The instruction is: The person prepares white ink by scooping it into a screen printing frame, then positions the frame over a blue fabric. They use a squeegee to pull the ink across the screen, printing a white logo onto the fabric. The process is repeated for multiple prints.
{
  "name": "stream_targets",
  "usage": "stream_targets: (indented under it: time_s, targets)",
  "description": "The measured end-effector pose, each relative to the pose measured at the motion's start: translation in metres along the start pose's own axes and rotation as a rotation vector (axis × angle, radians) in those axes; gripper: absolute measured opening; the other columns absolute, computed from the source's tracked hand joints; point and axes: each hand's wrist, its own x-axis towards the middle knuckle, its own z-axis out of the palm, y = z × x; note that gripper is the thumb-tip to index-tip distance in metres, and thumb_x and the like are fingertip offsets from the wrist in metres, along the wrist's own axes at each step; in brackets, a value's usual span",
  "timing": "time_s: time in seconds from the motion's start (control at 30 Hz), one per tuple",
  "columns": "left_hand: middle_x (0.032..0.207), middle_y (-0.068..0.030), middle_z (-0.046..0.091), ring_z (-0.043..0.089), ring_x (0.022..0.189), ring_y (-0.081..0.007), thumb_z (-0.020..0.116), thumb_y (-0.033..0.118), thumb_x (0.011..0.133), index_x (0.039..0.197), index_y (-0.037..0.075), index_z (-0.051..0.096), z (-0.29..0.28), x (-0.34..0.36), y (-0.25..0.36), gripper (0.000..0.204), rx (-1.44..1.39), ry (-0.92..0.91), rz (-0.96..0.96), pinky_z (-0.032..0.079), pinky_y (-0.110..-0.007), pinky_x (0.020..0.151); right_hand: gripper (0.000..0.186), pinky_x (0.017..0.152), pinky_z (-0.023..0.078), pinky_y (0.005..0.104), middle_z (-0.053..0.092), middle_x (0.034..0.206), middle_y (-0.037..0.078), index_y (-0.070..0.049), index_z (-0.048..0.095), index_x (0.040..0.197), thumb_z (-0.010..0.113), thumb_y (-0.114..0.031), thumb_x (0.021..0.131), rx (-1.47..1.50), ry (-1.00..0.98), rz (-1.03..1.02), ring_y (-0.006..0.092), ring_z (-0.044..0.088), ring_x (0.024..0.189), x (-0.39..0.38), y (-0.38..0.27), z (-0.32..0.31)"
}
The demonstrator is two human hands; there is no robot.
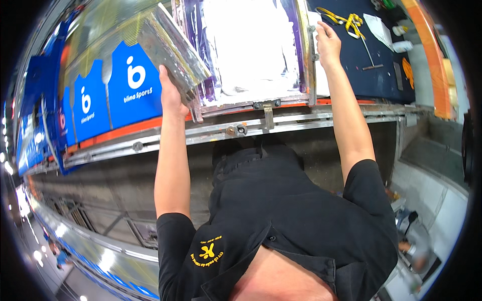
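Observation:
My left hand (173,93) grips a wide, tilted metal board (168,45) streaked with ink, held over the left side of a screen frame (305,75). Inside that frame, a screen (248,50) is coated in white ink, with purple along its inner edges. My right hand (329,45) has its fingers curled on the frame's right edge, near the top. Left of the board, blue cut fabric panels (128,108) with white printed logos lie on the long printing table.
A metal rail (201,130) runs along the table's front. Right of the screen, a dark board (376,85) holds yellow tape, a metal tool and papers, beside an orange-edged panel (442,80). Other people show at lower right (419,256) and distant lower left (63,258).

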Motion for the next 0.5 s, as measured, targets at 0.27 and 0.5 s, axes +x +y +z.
stream_targets:
  time_s: [0.27, 0.5]
  targets:
    - [0.146, -0.0112, 0.06, 0.06, 0.131, -0.0277, 0.038, 0.059, 0.112, 0.156, 0.008, 0.043, -0.038, 0.004, -0.006, 0.067, 0.101, 0.102, -0.237, 0.052, -0.044, 0.108, 0.031, 0.053, 0.034, 0.0223, 0.059, 0.079, -0.005, -0.012, 0.072, 0.133, 0.071, -0.019, 0.102, -0.12, 0.053, 0.047, 0.0024, 0.044, 0.061, -0.027, 0.02, 0.006]
    - [0.149, -0.0104, 0.057, 0.056, 0.136, -0.0264, 0.046, 0.053, 0.112, 0.157, 0.007, 0.041, -0.03, -0.009, 0.019, 0.065, 0.222, 0.231, -0.159, 0.046, -0.043, 0.114, 0.037, 0.064, 0.043, 0.0225, 0.064, 0.087, -0.001, -0.013, 0.069, 0.138, 0.07, -0.015, 0.1, -0.198, 0.027, 0.044, 0.0038, 0.054, 0.073, -0.039, 0.032, 0.025]
